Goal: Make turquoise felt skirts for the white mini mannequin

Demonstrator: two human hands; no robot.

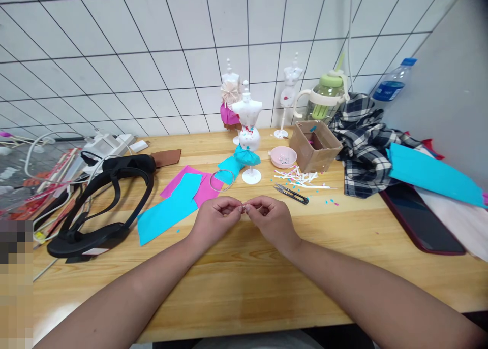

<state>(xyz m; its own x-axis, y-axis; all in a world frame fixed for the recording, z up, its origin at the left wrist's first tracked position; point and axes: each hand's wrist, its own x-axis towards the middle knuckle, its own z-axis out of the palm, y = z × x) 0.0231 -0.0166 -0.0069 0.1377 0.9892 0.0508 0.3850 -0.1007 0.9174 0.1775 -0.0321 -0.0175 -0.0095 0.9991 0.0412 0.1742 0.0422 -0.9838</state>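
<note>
My left hand [216, 216] and my right hand [272, 221] meet above the table's middle, thumbs and fingertips pinched together. Between them shows a tiny pale bit, too small to name. Just beyond stands a small white dress-form mannequin [247, 114], with red and blue specks at its waist and a gathered blue piece [249, 158] below. Thread snips [293, 193] lie to the right of my right hand. Left of the stand, a thin metal ring [211, 182] rests on magenta sheets [208, 192] and blue sheets [168, 213].
Behind stand two more mannequins [230, 92] [292, 80]. At right are a pink bowl [272, 158], paper strips [301, 176], a cardboard box [312, 158], a green-lidded jug [328, 96], plaid cloth [360, 135] and a phone [427, 227]. A black headset [131, 212] and cables lie left.
</note>
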